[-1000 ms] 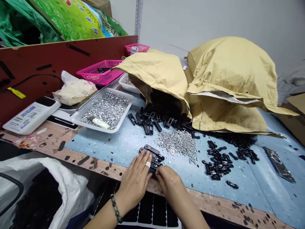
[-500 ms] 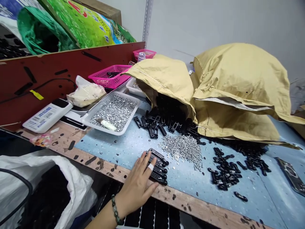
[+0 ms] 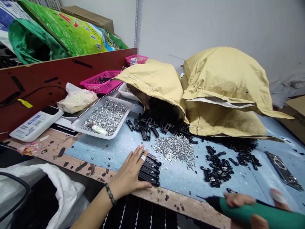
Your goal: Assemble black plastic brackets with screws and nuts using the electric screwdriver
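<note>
My left hand (image 3: 130, 171) lies flat with fingers spread on a row of black plastic brackets (image 3: 149, 168) near the table's front edge. A white bandage wraps one finger, and a bead bracelet sits on the wrist. My right hand (image 3: 250, 210) is at the lower right, wrapped round a green-handled power screwdriver (image 3: 252, 213) lying nearly level, its dark nose pointing left. A heap of silver screws (image 3: 175, 148) lies just beyond the brackets. Loose black parts (image 3: 220, 167) are scattered to the right.
A white tray of small silver nuts (image 3: 105, 117) stands at the left. Tan sacks (image 3: 221, 92) spill black parts at the back. Pink baskets (image 3: 101, 81), a white device (image 3: 33, 125), a red board (image 3: 47, 79) and a white bag (image 3: 52, 190) line the left.
My right hand left the brackets, went out of view, and is back at the lower right holding the green screwdriver. My left hand stays pressed on the brackets.
</note>
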Available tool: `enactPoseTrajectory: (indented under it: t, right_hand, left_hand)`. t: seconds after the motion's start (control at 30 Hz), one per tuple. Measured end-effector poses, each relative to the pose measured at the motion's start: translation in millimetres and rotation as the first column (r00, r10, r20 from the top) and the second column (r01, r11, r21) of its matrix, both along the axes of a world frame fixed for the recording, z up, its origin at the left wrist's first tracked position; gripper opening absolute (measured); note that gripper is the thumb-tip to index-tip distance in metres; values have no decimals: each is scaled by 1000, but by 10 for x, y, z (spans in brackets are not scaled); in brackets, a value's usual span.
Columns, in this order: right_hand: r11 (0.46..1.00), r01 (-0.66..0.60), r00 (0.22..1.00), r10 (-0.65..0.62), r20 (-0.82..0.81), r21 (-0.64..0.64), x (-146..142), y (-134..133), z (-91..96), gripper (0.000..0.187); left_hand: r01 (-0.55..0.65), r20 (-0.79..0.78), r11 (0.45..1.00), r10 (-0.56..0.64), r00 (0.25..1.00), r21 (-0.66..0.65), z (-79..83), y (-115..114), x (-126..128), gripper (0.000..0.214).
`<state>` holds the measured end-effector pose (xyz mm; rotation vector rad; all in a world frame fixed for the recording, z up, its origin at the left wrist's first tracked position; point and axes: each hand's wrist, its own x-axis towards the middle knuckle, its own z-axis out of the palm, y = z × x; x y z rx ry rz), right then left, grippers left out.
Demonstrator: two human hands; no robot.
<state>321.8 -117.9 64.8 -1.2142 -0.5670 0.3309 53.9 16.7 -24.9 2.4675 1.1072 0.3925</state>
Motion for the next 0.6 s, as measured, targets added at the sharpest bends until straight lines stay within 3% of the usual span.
enactPoseTrajectory:
  t: [0.13, 0.27, 0.4, 0.6]
  right_hand:
    - [958, -262, 963, 252, 92, 116, -513, 555, 140, 31]
    - [893, -412, 904, 375, 207, 182, -781, 964, 130, 18]
    - [845, -499, 859, 455, 234, 191, -894, 1155, 57, 10]
    - [806, -564, 818, 514, 259, 181, -933, 1241, -81, 10]
  left_hand:
    - [86, -12, 993, -85, 996, 85, -5, 100, -8, 96]
    - [102, -37, 987, -98, 995, 123, -30, 119, -7, 88]
    - [94, -34, 989, -91, 995, 112, -42, 113, -10, 87]
    - [87, -17, 995, -86, 996, 58, -23, 117, -11, 89]
